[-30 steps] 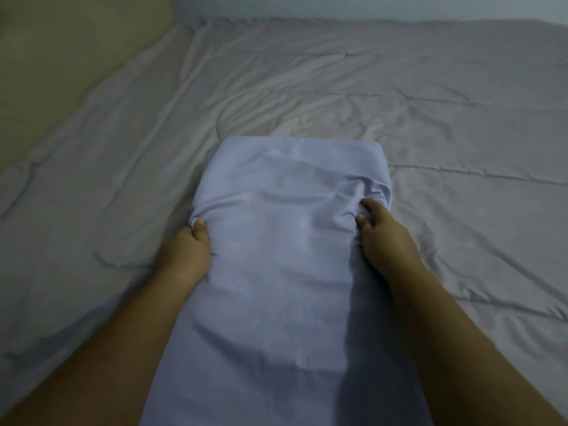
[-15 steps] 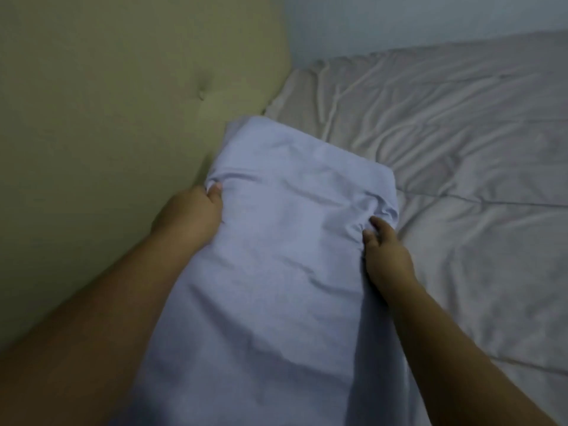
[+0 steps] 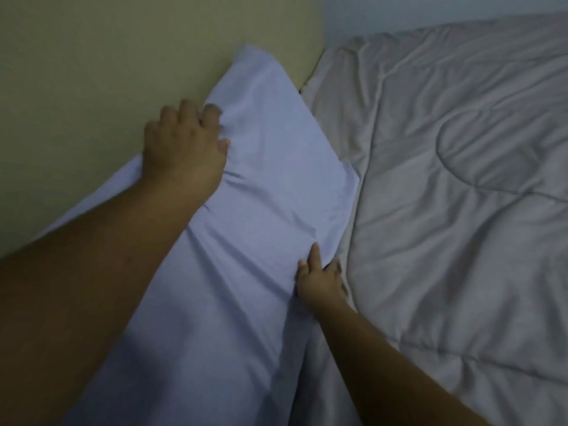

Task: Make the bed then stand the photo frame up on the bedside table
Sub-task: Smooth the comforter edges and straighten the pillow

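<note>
Lilac pillow on the move! A second ago it is out over the middle of the quilt, far end aimed at 12 o'clock; now it has swung over to the olive headboard, which fills the view from 9 to 11 o'clock. That looks like the pillow going home at the head of the bed, so the bed-making seems well along, with the quilt spread, if rumpled.

Long axis now runs from about 7 o'clock near the body to 1 o'clock, and the far corner pokes up against the headboard. The headboard-side edge lies along the padding; the other edge sits just beside the quilt's border. Whether the pillow is fully settled on the mattress, I cannot tell.

Left hand is curled into the fabric on the headboard side, bunching it. Right hand pinches the opposite edge at 5 o'clock from the left, thumb on top, though it is a touch blurred.

No photo frame or bedside table in view, so that step is not yet begun.
</note>
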